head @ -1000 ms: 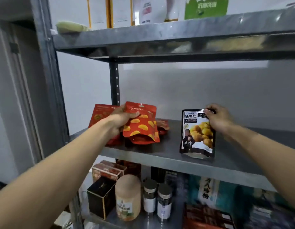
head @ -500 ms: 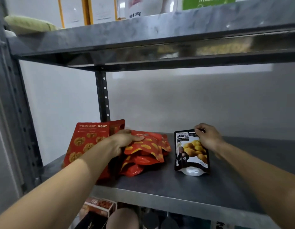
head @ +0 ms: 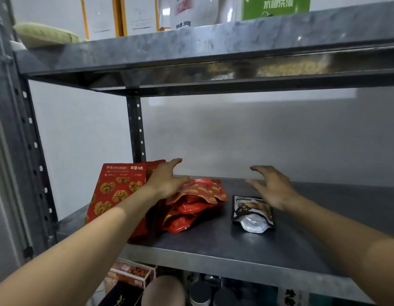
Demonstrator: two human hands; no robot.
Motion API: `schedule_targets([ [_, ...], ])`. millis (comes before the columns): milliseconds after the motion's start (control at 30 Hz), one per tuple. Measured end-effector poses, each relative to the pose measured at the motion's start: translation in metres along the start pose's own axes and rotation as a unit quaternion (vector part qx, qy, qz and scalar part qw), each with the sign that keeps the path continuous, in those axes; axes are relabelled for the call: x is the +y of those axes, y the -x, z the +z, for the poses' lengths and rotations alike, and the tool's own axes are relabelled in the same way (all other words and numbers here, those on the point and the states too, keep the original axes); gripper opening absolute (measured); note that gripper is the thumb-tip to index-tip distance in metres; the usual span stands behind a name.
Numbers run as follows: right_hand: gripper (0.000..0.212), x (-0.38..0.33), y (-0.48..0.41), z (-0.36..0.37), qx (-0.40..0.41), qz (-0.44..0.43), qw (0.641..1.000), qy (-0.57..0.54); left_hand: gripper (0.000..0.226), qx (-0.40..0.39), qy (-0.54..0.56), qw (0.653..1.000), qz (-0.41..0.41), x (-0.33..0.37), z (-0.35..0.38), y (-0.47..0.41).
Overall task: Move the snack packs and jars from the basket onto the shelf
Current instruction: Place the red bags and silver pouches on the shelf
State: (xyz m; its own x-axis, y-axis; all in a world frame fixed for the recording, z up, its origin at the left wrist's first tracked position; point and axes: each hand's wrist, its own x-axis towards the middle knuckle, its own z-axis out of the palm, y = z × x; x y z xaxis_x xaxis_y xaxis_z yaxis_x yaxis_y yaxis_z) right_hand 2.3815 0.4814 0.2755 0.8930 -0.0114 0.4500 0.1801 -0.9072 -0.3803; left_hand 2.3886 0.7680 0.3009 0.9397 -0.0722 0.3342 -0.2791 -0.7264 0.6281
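Note:
On the grey metal shelf (head: 213, 246) a pile of red snack packs (head: 196, 202) lies left of centre. My left hand (head: 167, 182) hovers over the pile's left end with fingers spread, holding nothing; its palm may brush the top pack. A black pack with yellow nuts printed on it (head: 252, 214) lies flat to the right. My right hand (head: 271, 186) is lifted just above and behind it, fingers apart and empty. Tall red walnut packs (head: 116, 191) stand upright at the far left. No basket is in view.
The upper shelf (head: 213, 47) hangs close overhead with boxes and a green pack on it. A perforated upright post (head: 136, 129) stands behind the red packs. Below are jars (head: 199, 294) and boxes (head: 130, 274). The shelf surface right of the black pack shows bare metal.
Both hands have let go: the red pack now rests on the pile and the black pack has tipped from upright to lying flat. Fingers have opened and lifted. The view has shifted upward.

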Motion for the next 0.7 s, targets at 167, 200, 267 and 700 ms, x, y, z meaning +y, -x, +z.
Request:
schedule_targets([
  [167, 0.074, -0.025, 0.011, -0.015, -0.003, -0.136, 0.976, 0.168, 0.073, 0.037, -0.109, 0.989, 0.096, 0.011, -0.002, 0.014],
  [200, 0.075, -0.029, 0.014, -0.017, 0.002, -0.151, 0.971, 0.183, 0.074, 0.044, -0.108, 0.988, 0.101, 0.015, -0.002, 0.018],
  [267, 0.076, -0.036, 0.019, -0.02, 0.012, -0.165, 0.968, 0.186, 0.075, 0.061, -0.107, 0.986, 0.109, 0.021, -0.004, 0.029],
  [700, 0.074, -0.13, 0.076, -0.024, 0.032, -0.24, 0.969, 0.045, 0.068, 0.2, -0.155, 0.963, 0.09, 0.016, -0.07, 0.143],
])
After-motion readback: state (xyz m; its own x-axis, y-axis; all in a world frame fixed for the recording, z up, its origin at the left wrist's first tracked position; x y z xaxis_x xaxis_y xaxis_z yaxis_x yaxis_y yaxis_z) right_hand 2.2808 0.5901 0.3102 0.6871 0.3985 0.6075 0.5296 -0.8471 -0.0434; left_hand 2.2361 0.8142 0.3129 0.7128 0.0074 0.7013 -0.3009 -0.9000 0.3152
